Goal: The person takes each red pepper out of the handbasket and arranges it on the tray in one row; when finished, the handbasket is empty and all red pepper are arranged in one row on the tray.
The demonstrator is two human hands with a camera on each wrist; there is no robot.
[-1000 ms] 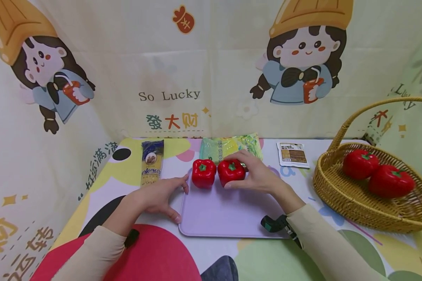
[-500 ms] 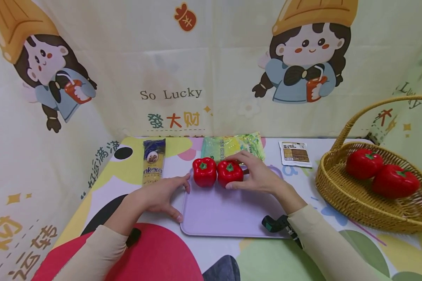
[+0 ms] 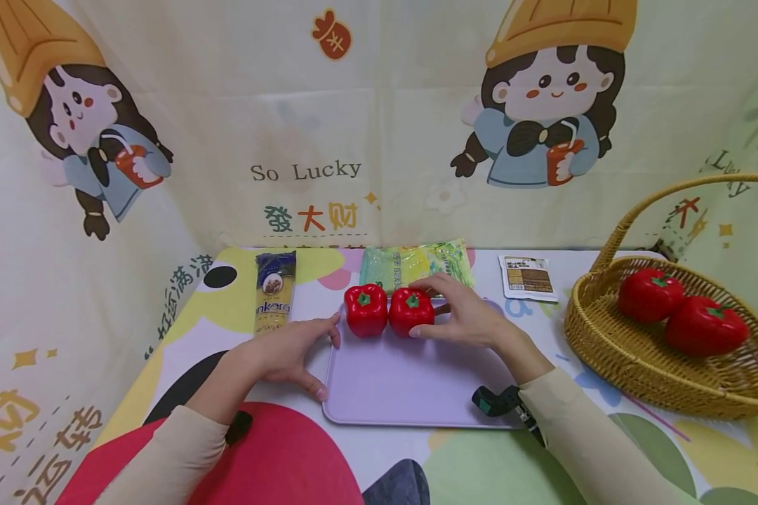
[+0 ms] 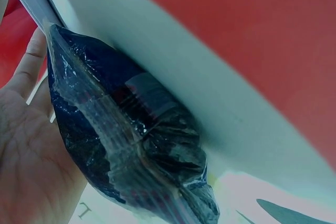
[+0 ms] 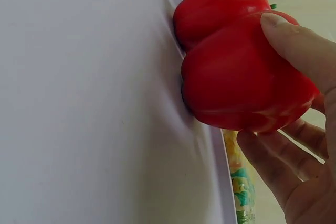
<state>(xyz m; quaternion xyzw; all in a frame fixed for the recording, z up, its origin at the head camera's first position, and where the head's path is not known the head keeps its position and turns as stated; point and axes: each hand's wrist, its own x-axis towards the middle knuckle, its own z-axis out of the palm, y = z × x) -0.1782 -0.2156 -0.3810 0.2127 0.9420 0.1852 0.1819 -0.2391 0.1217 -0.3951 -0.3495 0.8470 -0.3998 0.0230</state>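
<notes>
Two red bell peppers with green stems stand side by side along the far edge of a lilac tray (image 3: 410, 386). The left bell pepper (image 3: 366, 312) touches or almost touches the right bell pepper (image 3: 409, 314). Around the right one my right hand (image 3: 470, 317) curves, thumb in front and fingers behind; in the right wrist view its thumb (image 5: 294, 43) lies on the red skin and the fingertips meet the other side. My left hand (image 3: 284, 352) lies at the tray's left edge, fingers spread, the thumb at the rim, holding nothing.
A pasta packet (image 3: 274, 291) lies behind my left hand; its dark blue end (image 4: 121, 114) fills the left wrist view. Behind the tray lies a green-yellow packet (image 3: 417, 263), and farther right a small white-brown sachet (image 3: 527, 278). A wicker basket (image 3: 644, 375) at right holds two more red peppers (image 3: 707, 326).
The right bell pepper has shifted slightly left, closing the gap to the left one. My right hand has since drawn back a little to the right. The left hand stays put.
</notes>
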